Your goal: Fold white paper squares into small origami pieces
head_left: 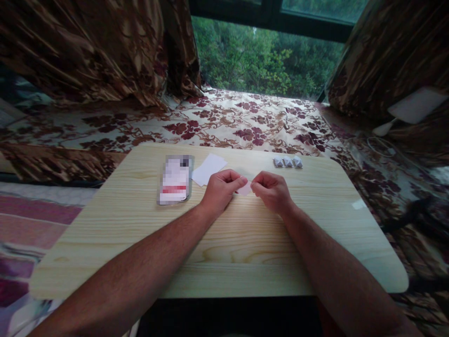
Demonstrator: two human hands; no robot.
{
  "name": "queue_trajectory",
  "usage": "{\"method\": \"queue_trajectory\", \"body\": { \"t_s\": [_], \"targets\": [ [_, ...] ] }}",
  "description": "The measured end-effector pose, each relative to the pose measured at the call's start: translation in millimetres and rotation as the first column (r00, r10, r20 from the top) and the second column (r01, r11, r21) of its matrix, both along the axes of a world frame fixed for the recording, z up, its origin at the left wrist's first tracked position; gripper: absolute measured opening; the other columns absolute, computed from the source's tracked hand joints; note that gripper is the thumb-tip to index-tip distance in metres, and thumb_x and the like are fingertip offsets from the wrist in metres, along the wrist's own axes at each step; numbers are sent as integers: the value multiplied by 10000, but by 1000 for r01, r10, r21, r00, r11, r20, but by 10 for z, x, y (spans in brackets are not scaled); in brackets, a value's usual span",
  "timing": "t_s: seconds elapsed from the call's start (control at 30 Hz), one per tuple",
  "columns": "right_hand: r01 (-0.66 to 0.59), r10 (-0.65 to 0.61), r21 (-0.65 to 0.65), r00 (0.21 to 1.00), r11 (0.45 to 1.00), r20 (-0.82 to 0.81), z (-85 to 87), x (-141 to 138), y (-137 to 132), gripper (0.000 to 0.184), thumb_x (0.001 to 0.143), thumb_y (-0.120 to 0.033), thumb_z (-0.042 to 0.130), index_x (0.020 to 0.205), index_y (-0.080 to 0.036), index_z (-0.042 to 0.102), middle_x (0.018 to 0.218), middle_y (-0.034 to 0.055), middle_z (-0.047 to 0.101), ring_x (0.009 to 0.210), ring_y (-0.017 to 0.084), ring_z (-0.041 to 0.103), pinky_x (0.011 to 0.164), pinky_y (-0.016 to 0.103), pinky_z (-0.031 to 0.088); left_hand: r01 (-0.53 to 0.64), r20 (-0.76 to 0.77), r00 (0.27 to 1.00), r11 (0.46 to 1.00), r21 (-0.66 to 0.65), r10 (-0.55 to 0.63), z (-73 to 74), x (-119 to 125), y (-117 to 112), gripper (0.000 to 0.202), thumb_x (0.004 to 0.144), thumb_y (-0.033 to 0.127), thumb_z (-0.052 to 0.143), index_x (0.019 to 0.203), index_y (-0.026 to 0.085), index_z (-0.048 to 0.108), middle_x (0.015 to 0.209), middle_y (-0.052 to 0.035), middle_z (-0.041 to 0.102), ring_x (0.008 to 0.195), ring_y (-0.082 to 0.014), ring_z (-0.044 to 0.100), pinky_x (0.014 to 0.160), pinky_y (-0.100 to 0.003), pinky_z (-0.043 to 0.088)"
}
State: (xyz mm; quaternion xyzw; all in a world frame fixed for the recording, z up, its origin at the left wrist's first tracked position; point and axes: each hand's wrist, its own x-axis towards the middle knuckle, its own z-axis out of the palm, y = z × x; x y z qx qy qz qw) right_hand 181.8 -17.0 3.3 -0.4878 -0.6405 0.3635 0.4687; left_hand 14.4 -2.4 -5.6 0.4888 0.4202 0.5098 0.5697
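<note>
Small pale paper (pixel 244 188) is over the wooden table (pixel 245 252), held in close pinches by the left hand (pixel 223 188) and right hand (pixel 270 188); white sheets (pixel 209 169) lie left, three pointed pieces (pixel 288 162) right.

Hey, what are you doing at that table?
A person's left hand and right hand are pinching a small piece of paper over the table. More white paper lies to the left, beside a blurred flat object. Three little pointed shapes sit in a row near the far edge.
</note>
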Motion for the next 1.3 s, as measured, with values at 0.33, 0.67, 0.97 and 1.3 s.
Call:
{"method": "queue_trajectory", "body": {
  "t_s": [0.33,0.67,0.97,1.3],
  "targets": [
    [-5,5,-10,1000,1000,-17,-22,-3,-7,102,735,-181,596,634,-168,606,508,-51,501,465,79,380,459,241,245,-21,45,999,1000,8,21,-18,-7,8,196,684,314,788,666,157,671,629,11,623,586,-98,518,593,-241,392],
    [-5,4,-32,1000,999,-29,23,-26,-19,117,712,-177,593,595,-175,577,495,-55,480,457,75,353,449,238,234,-54,0,999,998,-34,54,48,0,-8,254,659,329,789,600,151,617,561,24,575,540,-87,470,551,-241,347],
    [-43,34,-111,996,993,-80,48,26,19,100,672,-168,579,573,-176,569,479,-50,522,445,83,405,452,233,287,133,-107,984,986,-102,-143,96,-115,66,323,647,405,791,580,148,607,520,8,559,491,-89,457,510,-243,322],
    [-55,45,-143,996,988,-73,-3,42,42,91,670,-157,580,580,-170,578,469,-54,529,429,75,402,445,221,297,115,-342,932,992,-42,-122,189,-165,46,313,708,408,720,576,149,604,472,19,522,441,-73,383,461,-235,242]
  ]
}}
